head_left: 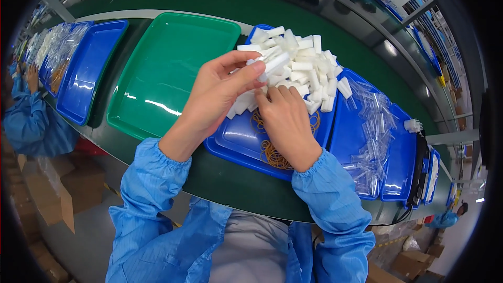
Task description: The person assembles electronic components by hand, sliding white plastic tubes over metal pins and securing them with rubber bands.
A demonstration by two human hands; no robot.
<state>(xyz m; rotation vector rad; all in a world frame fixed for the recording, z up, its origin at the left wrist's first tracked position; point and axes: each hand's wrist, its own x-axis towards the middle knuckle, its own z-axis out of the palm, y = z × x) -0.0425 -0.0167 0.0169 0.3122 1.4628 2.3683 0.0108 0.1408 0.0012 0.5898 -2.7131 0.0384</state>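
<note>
Over the shallow blue plastic tray [236,139], the left hand [217,94] pinches a white foam block [276,63]; the right hand [285,118] rests among the heaped white blocks [309,68], above tan rubber bands [272,154].

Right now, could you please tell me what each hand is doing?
Left hand: closed on a white foam piece.
Right hand: fingers curled into the pile of white foam pieces; grip cannot be told.

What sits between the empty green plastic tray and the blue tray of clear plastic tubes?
In the head view, a blue tray heaped with white foam blocks, orange rubber bands, and both hands working over it.
</note>
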